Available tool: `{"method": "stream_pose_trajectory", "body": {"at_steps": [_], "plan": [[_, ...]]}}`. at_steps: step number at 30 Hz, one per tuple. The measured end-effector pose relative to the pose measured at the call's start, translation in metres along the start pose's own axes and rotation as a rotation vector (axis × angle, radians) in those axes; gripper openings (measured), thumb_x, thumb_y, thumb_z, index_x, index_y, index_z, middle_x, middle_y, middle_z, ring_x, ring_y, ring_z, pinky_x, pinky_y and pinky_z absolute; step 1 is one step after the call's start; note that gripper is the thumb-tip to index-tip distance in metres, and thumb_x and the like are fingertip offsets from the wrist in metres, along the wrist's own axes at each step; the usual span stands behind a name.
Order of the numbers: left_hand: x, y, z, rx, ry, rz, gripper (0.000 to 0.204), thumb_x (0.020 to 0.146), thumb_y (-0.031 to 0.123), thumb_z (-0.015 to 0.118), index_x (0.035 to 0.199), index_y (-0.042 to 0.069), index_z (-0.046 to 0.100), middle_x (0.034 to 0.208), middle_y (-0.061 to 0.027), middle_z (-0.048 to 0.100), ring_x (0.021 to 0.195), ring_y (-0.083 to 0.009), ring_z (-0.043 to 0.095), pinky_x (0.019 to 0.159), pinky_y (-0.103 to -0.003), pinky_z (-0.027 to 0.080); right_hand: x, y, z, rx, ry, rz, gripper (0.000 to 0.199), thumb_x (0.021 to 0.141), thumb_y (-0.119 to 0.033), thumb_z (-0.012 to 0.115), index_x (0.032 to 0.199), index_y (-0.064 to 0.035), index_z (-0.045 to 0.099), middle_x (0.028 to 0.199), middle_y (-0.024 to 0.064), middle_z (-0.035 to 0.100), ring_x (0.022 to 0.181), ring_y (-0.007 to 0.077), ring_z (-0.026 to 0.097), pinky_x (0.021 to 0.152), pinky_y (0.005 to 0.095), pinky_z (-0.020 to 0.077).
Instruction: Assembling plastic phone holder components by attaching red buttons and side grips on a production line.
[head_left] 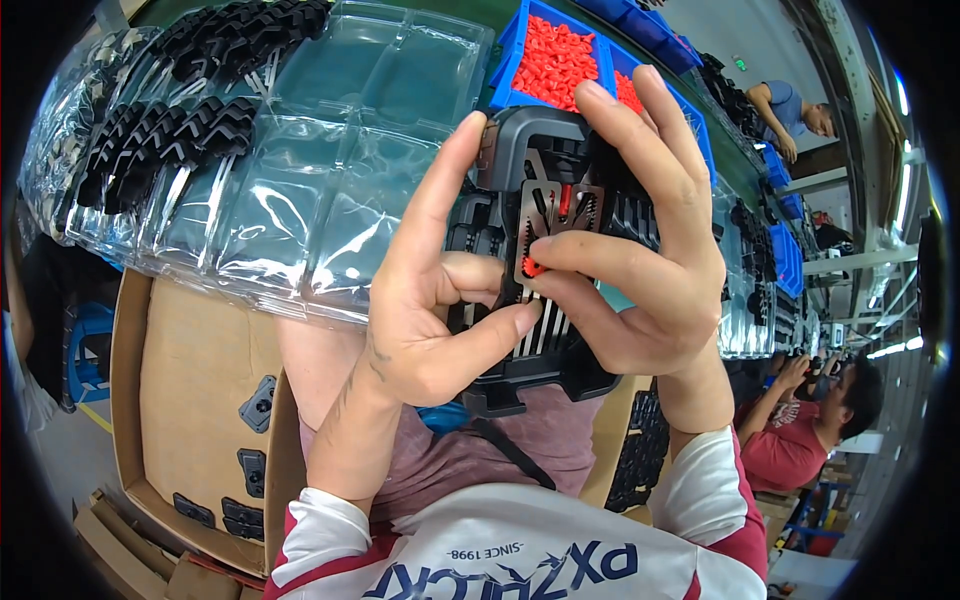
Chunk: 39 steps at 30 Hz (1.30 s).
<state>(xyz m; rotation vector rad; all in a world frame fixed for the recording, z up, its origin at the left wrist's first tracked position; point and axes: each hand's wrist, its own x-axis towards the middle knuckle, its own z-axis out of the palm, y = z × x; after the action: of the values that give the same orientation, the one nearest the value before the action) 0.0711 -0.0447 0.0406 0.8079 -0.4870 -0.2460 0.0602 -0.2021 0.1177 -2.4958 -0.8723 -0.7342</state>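
Hands hold a black plastic tool (545, 290) up close, above the near edge of the counter (745, 160). The left hand (420, 300) is closed on the tool's left side and lower face, thumb and forefinger spread along it. The right hand (640, 250) wraps the right side, its forefinger pressing a small red piece (533, 267) against the toothed metal plate (555, 225) in the middle. Beyond lie clear plastic trays (330, 150) and a blue bin (520, 40) of red parts. The tool looks stiff and fairly light, best taken by its thick outer edges; the red piece looks tiny and easy to drop
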Motion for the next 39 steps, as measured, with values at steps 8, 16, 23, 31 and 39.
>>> {"method": "stream_pose_trajectory", "body": {"at_steps": [8,16,23,31,39], "plan": [[-0.0014,-0.0057,-0.0046,0.060,-0.030,0.016,0.096,0.066,-0.016,0.052,0.148,-0.001,0.004,0.133,-0.0179,0.049,0.060,-0.0117,0.061,0.051,-0.016,0.043,0.0000,-0.0061,-0.0028,-0.049,-0.067,0.063,0.019,0.061,-0.016,0.075,0.079,-0.0125,0.070,0.133,0.0204,0.049,0.132,0.0416,0.033,0.107,0.0505,0.0293],[-0.0010,-0.0046,-0.0016,0.064,0.008,0.008,0.095,0.066,-0.016,0.052,0.147,-0.003,0.005,0.145,-0.0178,0.034,0.061,-0.0122,0.062,0.051,-0.017,0.044,-0.0008,-0.0040,-0.0003,-0.041,-0.049,0.042,0.016,0.061,-0.015,0.074,0.075,-0.0116,0.069,0.133,0.0202,0.050,0.132,0.0406,0.034,0.107,0.0501,0.0295],[0.0015,-0.0053,-0.0022,0.084,-0.028,0.049,0.095,0.066,-0.016,0.052,0.147,-0.003,0.005,0.151,-0.0183,0.022,0.062,-0.0130,0.063,0.051,-0.017,0.044,0.0010,-0.0060,-0.0005,-0.037,-0.017,0.055,0.016,0.057,-0.009,0.072,0.072,-0.0109,0.068,0.131,0.0201,0.051,0.131,0.0396,0.037,0.106,0.0487,0.0326],[-0.0001,-0.0033,0.0006,0.076,0.010,0.018,0.095,0.065,-0.016,0.052,0.147,-0.003,0.005,0.151,-0.0183,0.023,0.062,-0.0133,0.063,0.051,-0.017,0.044,0.0025,-0.0043,0.0027,-0.045,0.012,0.015,0.018,0.054,-0.007,0.072,0.072,-0.0101,0.068,0.129,0.0206,0.052,0.129,0.0394,0.040,0.105,0.0476,0.0354],[-0.0004,-0.0045,-0.0027,0.077,-0.002,0.032,0.095,0.066,-0.015,0.052,0.147,-0.003,0.005,0.151,-0.0184,0.024,0.062,-0.0131,0.063,0.050,-0.017,0.044,0.0032,-0.0038,0.0010,-0.061,-0.011,0.000,0.018,0.055,-0.009,0.074,0.072,-0.0093,0.067,0.130,0.0214,0.052,0.128,0.0397,0.040,0.105,0.0483,0.0357]]}}
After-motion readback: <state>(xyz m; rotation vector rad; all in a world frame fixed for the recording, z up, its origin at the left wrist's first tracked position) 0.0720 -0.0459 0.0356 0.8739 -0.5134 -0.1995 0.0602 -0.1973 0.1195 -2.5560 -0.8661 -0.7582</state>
